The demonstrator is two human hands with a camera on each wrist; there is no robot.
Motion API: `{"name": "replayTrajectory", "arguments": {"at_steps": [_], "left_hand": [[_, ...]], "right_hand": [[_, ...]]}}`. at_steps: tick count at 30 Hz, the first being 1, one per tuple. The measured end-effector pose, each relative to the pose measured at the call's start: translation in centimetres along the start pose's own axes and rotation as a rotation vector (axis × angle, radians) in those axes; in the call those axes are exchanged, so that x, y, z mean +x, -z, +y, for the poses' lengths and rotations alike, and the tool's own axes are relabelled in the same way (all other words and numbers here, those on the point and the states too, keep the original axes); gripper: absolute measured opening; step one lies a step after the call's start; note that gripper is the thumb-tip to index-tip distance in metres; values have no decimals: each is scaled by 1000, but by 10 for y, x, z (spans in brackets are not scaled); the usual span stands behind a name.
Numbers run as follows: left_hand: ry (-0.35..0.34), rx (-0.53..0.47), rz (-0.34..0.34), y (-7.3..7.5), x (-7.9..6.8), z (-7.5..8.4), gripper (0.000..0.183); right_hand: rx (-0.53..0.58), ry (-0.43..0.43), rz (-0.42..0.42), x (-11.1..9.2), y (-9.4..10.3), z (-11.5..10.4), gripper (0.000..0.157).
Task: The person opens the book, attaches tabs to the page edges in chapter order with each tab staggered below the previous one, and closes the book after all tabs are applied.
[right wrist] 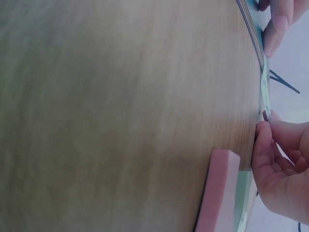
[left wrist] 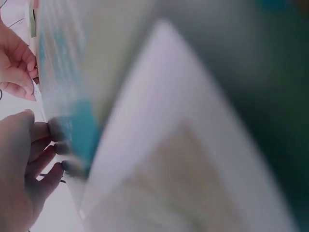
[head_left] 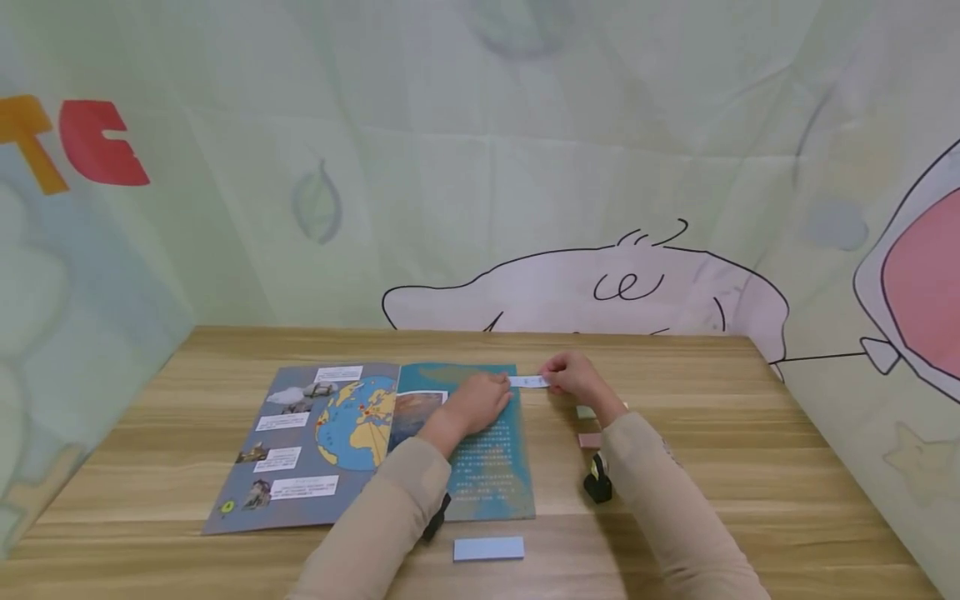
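An open picture book (head_left: 487, 467) lies on the table with a globe map on its left page and a teal right page. My left hand (head_left: 480, 402) rests on the right page near its upper outer corner, its fingertips pressing by the left end of a narrow pale paper strip (head_left: 528, 382). Small printed marks show on the strip. My right hand (head_left: 576, 379) pinches the strip's right end between thumb and fingers, beyond the page edge. In the right wrist view the strip (right wrist: 265, 89) stretches between both hands, level with the book's edge.
A pale blue note pad (head_left: 489, 548) lies in front of the book. Beneath the right forearm are a pink pad (head_left: 590, 440) and a green pad (head_left: 585, 412), the green one partly hidden. A printed cloth wall (head_left: 480, 183) stands behind the table.
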State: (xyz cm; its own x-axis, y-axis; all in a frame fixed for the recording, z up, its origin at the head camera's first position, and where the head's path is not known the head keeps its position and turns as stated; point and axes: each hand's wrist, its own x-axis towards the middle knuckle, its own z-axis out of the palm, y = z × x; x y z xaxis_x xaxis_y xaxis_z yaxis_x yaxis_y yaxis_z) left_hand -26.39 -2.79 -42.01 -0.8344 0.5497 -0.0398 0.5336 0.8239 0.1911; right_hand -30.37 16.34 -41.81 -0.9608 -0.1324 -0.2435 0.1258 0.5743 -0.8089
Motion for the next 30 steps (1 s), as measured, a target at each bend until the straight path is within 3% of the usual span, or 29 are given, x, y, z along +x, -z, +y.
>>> {"name": "replayTrajectory", "arguments": {"at_steps": [5, 11, 20, 30], "left_hand": [[-31, 72, -61, 2, -2, -1, 46], [-96, 108, -80, 6, -3, -4, 48], [-135, 141, -34, 5, -2, -2, 44], [-68, 174, 51, -1, -1, 8, 45]], "right_hand": [[-2, -10, -4, -1, 0, 0, 12], [-14, -15, -8, -1, 1, 0, 12], [-9, 1, -22, -2, 2, -2, 14], [-15, 24, -21, -3, 2, -2, 14]]}}
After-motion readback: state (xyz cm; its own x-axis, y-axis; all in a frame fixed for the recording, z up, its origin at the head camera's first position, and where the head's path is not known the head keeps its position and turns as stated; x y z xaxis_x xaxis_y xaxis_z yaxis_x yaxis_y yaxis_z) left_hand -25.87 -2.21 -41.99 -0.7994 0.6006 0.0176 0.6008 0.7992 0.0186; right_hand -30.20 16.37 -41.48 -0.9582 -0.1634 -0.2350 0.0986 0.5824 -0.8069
